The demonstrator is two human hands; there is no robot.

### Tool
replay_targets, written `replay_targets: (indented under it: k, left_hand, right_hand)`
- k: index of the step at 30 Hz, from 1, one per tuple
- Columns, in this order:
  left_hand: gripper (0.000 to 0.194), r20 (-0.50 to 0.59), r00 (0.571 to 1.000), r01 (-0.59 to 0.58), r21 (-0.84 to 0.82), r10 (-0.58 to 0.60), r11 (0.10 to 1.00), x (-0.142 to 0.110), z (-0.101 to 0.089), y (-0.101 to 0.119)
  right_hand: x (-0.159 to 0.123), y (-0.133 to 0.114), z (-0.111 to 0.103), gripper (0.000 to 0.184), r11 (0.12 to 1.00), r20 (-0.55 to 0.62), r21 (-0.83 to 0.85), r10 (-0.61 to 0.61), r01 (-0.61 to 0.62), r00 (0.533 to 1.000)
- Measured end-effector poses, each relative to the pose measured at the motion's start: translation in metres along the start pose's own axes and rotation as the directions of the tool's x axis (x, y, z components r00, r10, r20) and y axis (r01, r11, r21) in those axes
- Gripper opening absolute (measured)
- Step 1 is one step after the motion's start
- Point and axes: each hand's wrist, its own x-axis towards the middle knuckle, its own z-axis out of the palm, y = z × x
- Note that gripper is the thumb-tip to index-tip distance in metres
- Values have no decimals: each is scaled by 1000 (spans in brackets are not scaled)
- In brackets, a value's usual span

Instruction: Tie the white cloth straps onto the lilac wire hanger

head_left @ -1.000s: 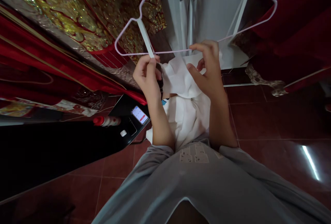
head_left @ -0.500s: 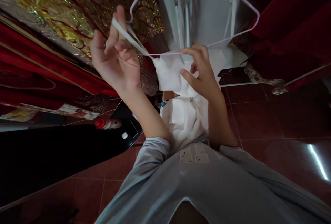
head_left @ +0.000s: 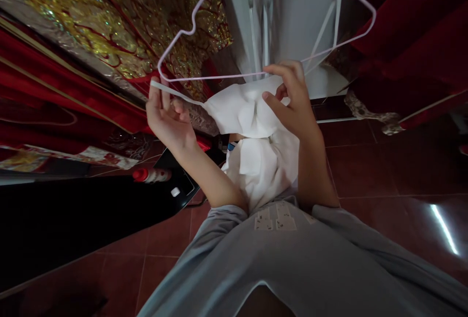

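A pale pink clothes hanger (head_left: 223, 77) is held in front of me, its top beyond the upper frame edge. My right hand (head_left: 294, 97) grips the hanger's bottom bar near the middle, index finger on the bar and thumb apart lower down. A white garment (head_left: 234, 112) hangs below the bar. One white strap (head_left: 179, 94) of it is hooked over the fingers of my left hand (head_left: 170, 122) and stretched to the left, just under the hanger's left corner. The other strap (head_left: 337, 22) loops over the notch on the hanger's right shoulder.
More white cloth (head_left: 256, 163) lies bunched close to my body. At left stand a black table (head_left: 91, 219), a red-capped bottle (head_left: 151, 175) and a small white case (head_left: 175, 191). Gold-sequined red garments (head_left: 87, 14) hang at upper left, dark red cloth (head_left: 413, 39) at right.
My left hand has pulled the left strap off the hanger's left shoulder, swung out with it, then lowered it beneath the corner. My right hand keeps its grip on the bar.
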Motion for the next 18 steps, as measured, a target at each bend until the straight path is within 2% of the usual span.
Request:
replay_targets:
  k: [3, 6, 8, 10, 12, 13, 14, 15, 17, 18]
  left_hand:
    - [36, 156, 988, 0, 61, -9, 998, -4, 1, -8]
    - [29, 357, 934, -7, 67, -17, 998, -18, 20, -21]
    - [25, 446, 894, 16, 60, -41, 998, -30, 37, -30]
    - [18, 466, 884, 12, 25, -23, 1000, -42, 51, -38]
    - [23, 447, 894, -25, -12, 27, 1000, -48, 60, -43]
    - [28, 436, 898, -45, -28, 53, 999, -49, 62, -45]
    - [31, 432, 899, -63, -44, 76, 997, -49, 63, -46]
    - [34, 429, 898, -79, -61, 98, 995, -48, 63, -47]
    - [36, 432, 895, -90, -80, 116, 993, -44, 60, -49]
    - [35, 437, 892, -88, -84, 117, 992, -42, 59, -51]
  right_hand:
    - [0, -3, 5, 41, 1000, -1, 2, -4, 4, 1000]
    - [0, -5, 11, 41, 999, -22, 29, -36, 37, 999]
    - [0, -7, 12, 40, 998, -46, 42, -46, 48, 998]
    - [2, -9, 9, 37, 998, -67, 45, -45, 48, 997]
    - [4, -9, 4, 29, 997, -95, 63, -40, 46, 995]
    - [5, -7, 1, 23, 995, -149, 83, -42, 55, 988]
    - [6, -4, -1, 19, 992, -242, 108, -39, 67, 969]
    - [6, 2, -4, 18, 988, -371, 138, -15, 72, 928]
    - [7, 15, -8, 23, 978, -612, 199, 76, 60, 787]
    - [7, 22, -10, 28, 973, -673, 229, 131, 36, 728]
